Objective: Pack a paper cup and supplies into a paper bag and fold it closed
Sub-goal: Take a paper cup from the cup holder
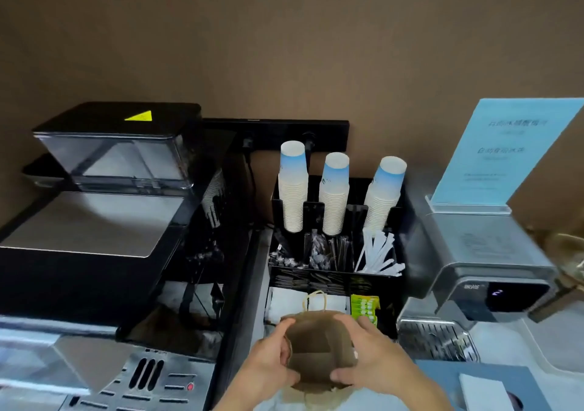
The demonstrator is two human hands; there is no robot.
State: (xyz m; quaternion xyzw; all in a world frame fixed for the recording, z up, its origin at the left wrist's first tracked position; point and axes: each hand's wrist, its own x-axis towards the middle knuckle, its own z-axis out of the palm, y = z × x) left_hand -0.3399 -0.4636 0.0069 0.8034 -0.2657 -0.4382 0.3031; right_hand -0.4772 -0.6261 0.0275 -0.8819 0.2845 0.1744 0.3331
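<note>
Both hands hold the brown paper bag (319, 350) open at its mouth, low in the head view. The left hand (268, 366) wraps the bag's left rim, fingers curled over the edge and thumb along the near side; its grip is pressed on the paper. The right hand (376, 363) does the same on the right rim, fingers closed on the paper. Between the two grips the mouth gapes wide, showing a dark inside whose contents I cannot tell. The bag's twisted handle (316, 300) stands up just beyond the grips. Farther beyond, a black organizer (398, 290) holds three stacks of paper cups (333, 196), upside down, with white wrapped straws (379, 256) beyond the right grip and green packets (365, 306) just past it. A coffee machine (94, 252) sits left of the grips, a water dispenser (486, 268) to the right
</note>
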